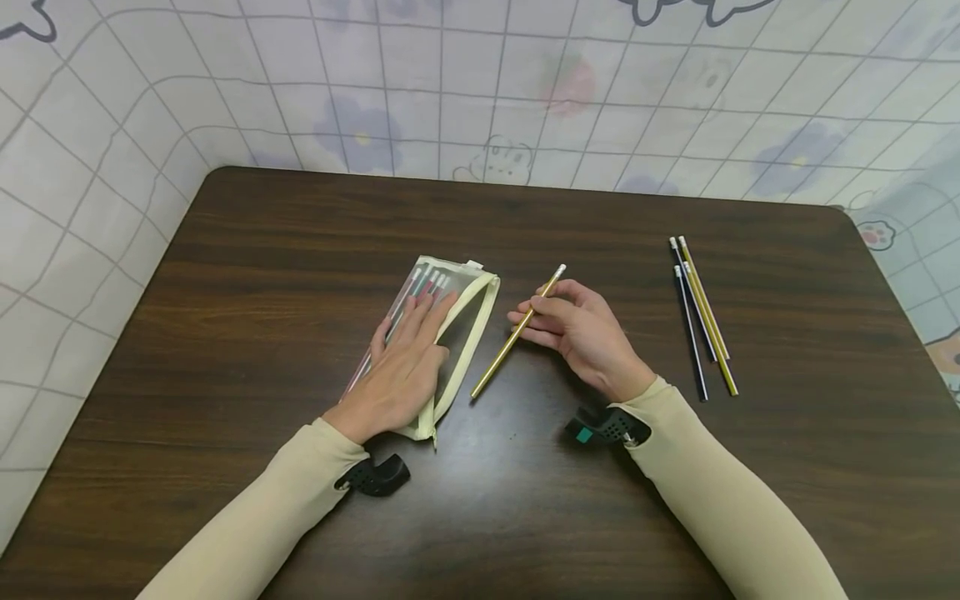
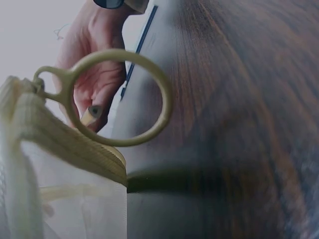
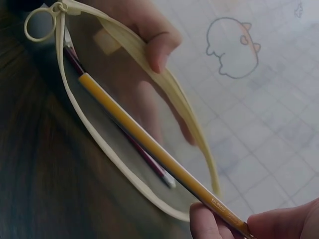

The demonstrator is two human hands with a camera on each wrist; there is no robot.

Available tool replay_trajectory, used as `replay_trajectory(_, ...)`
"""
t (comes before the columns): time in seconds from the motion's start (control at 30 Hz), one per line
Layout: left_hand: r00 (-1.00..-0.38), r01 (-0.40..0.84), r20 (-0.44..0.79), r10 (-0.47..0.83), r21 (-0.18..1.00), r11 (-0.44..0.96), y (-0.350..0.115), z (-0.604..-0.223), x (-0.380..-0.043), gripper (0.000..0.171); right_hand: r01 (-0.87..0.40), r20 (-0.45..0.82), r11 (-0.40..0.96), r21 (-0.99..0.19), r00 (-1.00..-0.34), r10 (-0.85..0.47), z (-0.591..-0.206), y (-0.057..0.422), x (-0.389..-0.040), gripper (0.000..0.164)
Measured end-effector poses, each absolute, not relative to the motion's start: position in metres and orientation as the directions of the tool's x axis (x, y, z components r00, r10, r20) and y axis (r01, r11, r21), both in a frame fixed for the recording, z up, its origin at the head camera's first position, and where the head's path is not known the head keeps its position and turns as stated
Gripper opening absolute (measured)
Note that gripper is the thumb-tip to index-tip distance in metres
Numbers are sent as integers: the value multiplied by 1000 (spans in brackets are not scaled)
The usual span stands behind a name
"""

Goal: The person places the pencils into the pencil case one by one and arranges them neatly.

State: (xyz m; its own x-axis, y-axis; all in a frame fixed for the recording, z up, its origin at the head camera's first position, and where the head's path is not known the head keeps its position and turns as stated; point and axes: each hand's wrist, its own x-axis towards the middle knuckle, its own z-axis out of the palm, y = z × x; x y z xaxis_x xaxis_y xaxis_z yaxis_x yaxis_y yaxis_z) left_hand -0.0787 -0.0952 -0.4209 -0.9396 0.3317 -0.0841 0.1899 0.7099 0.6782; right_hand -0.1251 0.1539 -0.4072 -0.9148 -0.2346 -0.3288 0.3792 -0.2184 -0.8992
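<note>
My left hand lies across a clear pencil case, its fingers stretched out over several pencils inside. Its thumb touches the cream zip edge of the gaping case, as the right wrist view shows. A gold pencil with a white eraser is pinched between the thumb and fingers of my right hand. It slants beside the opening, eraser up, with its other end low over the table. Through the opening a dark red pencil shows inside. A round zip pull hangs at the case's near corner.
To the right, several black and gold pencils lie close together on the dark wooden table. Behind and to the left hangs a white gridded cloth with printed figures. Each wrist carries a black strapped device.
</note>
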Motion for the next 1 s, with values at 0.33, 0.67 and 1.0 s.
replay_trajectory(0.33, -944, 180, -85, 318, 675, 716, -93, -419, -78, 69, 416, -364, -227, -881, -901, -237, -410, 132, -123, 7)
replay_trajectory(0.67, -943, 187, -79, 325, 680, 709, -92, -416, -77, 67, 440, -375, -224, -870, -883, -281, -414, 114, -119, 10)
replay_trajectory(1.0, -938, 193, -83, 337, 683, 705, -93, -412, -75, 67, 466, -395, -182, -866, -860, -322, -417, 106, -115, 18)
